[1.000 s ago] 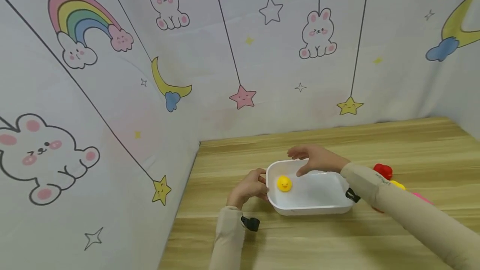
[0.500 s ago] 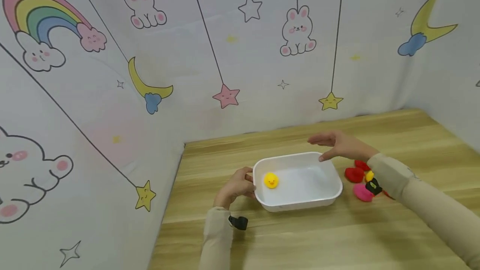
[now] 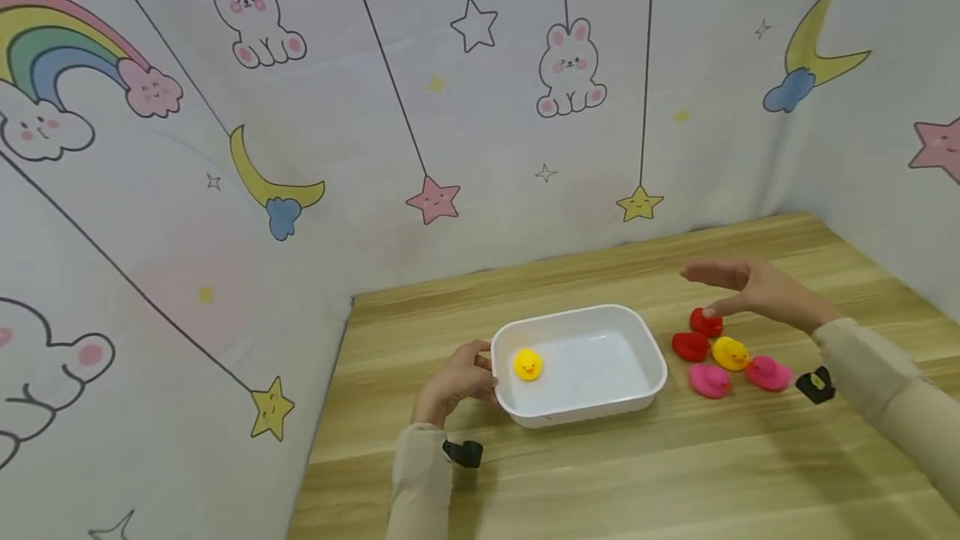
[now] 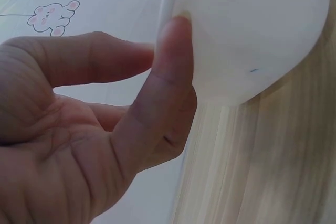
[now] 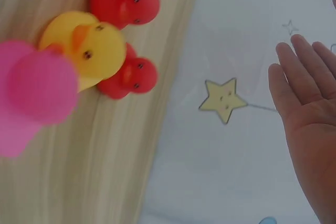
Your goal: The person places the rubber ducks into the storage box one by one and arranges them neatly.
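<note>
The right hand [image 3: 761, 294] is no longer above the white tray [image 3: 588, 413] but nearer the right edge of the tabletop [image 3: 600, 486]; toward the left edge the left hand [image 3: 455, 382] grips it, a yellow duck [image 3: 528, 364] inside; rightward lie pink ducks [image 3: 709, 381], another yellow duck [image 3: 730, 353], then red ducks [image 3: 690, 347] beneath released fingers [image 3: 712, 272]; this seems a reach; grasping calls for lowering and pinching.

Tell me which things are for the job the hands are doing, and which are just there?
Seem part of the job:
white tub, touched by the left hand
yellow duck inside it
two red ducks, two pink ducks, another yellow duck, near the right hand

Just there:
table underneath
wall covering with rabbits and stars
</note>
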Demonstrator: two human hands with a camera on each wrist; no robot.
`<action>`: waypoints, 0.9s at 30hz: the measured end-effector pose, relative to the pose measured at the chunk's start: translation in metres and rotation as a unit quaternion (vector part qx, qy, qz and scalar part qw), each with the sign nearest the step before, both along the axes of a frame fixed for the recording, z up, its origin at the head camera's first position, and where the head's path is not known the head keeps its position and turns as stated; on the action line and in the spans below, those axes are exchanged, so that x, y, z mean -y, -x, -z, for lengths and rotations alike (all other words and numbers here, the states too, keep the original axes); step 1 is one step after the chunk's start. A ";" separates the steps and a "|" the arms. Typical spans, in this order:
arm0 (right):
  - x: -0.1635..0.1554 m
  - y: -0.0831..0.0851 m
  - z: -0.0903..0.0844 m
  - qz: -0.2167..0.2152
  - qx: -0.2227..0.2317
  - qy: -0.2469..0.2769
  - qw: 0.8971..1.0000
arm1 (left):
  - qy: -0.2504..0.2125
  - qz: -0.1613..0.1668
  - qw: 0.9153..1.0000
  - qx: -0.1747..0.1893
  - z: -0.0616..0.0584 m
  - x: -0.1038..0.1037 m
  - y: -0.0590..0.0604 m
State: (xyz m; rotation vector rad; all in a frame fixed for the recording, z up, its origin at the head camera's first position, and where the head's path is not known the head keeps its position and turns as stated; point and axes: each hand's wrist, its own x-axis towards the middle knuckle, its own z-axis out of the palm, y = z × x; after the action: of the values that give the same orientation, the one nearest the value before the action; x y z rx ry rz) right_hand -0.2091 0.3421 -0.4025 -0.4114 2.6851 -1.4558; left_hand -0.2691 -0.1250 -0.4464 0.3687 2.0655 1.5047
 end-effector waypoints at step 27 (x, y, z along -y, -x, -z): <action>-0.067 -0.069 0.079 0.092 -0.028 -0.132 0.987 | -0.006 0.000 1.000 -0.001 0.002 -0.004 0.000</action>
State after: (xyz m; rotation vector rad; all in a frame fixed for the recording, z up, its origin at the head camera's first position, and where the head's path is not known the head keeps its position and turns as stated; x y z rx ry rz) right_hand -0.1405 0.4090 -0.4813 -0.1934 2.9747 -1.1150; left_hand -0.2691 -0.1213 -0.4480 0.3742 2.0595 1.5179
